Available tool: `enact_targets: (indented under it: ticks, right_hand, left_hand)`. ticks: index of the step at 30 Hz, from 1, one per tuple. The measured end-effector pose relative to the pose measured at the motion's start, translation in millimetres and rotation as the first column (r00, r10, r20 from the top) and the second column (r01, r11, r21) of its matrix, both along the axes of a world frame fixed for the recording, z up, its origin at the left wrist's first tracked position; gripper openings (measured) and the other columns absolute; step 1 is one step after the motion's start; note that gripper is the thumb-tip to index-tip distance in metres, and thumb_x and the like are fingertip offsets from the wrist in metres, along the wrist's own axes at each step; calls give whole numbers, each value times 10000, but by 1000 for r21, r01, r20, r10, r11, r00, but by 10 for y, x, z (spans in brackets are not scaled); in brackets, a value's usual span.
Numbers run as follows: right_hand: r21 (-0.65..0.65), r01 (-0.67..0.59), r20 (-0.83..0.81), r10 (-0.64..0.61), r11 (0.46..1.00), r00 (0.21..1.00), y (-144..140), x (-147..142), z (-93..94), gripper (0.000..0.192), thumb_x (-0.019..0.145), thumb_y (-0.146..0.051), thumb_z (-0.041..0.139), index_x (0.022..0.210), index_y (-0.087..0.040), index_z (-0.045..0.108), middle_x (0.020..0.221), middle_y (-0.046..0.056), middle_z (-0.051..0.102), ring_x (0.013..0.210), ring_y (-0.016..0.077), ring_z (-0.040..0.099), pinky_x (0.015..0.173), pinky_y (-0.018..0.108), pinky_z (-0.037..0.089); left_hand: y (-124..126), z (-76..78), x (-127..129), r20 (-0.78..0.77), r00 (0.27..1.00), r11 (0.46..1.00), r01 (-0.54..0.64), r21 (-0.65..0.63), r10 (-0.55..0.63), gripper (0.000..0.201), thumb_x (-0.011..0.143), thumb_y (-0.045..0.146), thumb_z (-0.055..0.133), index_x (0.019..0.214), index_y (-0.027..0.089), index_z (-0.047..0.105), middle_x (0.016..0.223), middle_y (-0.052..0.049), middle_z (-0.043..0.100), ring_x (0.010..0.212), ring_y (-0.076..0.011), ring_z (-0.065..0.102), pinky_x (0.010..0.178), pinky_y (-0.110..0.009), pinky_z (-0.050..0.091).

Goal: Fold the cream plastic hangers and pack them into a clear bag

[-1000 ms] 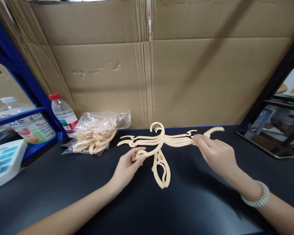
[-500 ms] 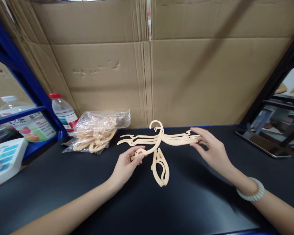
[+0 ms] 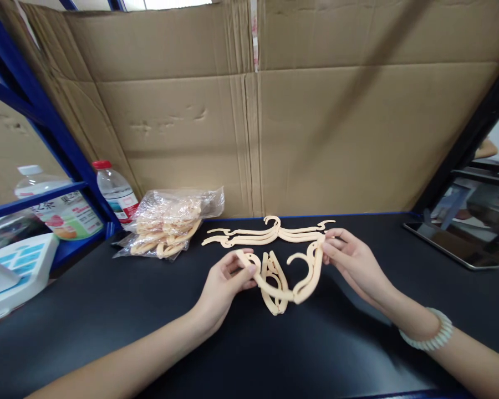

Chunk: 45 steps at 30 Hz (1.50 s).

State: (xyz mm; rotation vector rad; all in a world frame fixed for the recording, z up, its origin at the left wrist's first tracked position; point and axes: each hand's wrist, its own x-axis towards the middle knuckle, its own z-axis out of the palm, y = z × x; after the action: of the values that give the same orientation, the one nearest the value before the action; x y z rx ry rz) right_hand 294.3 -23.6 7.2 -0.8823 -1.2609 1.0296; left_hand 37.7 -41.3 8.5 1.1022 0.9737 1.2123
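Cream-coloured plastic folding hanger (image 3: 293, 285) is being held just above the black tabletop (image 3: 108, 310), bent into a V with its joint pointing toward the person. The left hand (image 3: 224, 285) is pinching one arm of it near the rounded end, thumb on top and fingers curled beneath. The right hand (image 3: 351, 260) is gripping the other arm at its upper end, fingers pressed together around the plastic beside the small curved hook. Under the V, a second folded cream hanger (image 3: 274, 302) is lying on the tabletop, seemingly touching the held one, though the overlap is making that hard to judge. Farther back, a flat row of opened cream hangers (image 3: 249, 237) is lying spread across the surface, near the brown corrugated cardboard wall (image 3: 336, 138). To the left, a clear plastic bag of more cream hangers (image 3: 168, 227) is sitting beside a clear water bottle with a red cap (image 3: 116, 191). A white beaded bracelet (image 3: 428, 332) is circling the right wrist.
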Motion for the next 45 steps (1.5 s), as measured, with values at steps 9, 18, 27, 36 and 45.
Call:
enact_targets:
  ticks: [9,18,27,36,45]
  right_hand:
    - [-93,-560,396,547,823,738,-285,-218,60,218,890,-325,569,1030,-214,695,1007,57,591,838,140,594,720,270,512]
    - [-86,-587,389,569,805,724,-318,-218,81,329,902,-326,550,1224,-289,611,1181,70,523,975,166,602,856,337,528]
    - [-23,-605,456,546,796,702,-343,-211,76,324,918,-280,523,1238,-291,574,1382,87,430,1128,199,554,921,374,508]
    - [-84,-637,497,587,766,640,-348,-212,161,316,931,-324,500,1227,-277,599,1298,78,533,1042,187,590,882,353,509]
    - [-12,-287,639,228,958,735,-107,-24,-29,359,923,-409,491,1214,-234,605,1165,100,595,1025,211,585,818,343,525]
  left_hand:
    - [-121,-12,72,-111,990,995,92,34,-88,355,705,347,766,978,138,673,908,-89,700,829,-200,647,659,-268,542]
    - [-161,6,57,-209,972,964,153,219,-107,313,762,279,713,1050,165,670,1009,-83,687,951,-219,618,827,-334,533]
    - [-134,-16,40,-201,974,978,136,160,-103,295,773,326,699,1011,156,665,966,-77,687,846,-194,635,742,-316,553]
    - [-125,-46,46,-296,948,963,184,198,-120,306,771,326,694,1019,148,675,838,-60,677,787,-184,624,715,-294,541]
    - [-114,-50,-89,-807,589,709,556,433,31,439,846,249,583,1283,257,538,1314,-82,551,1243,-252,471,1069,-419,380]
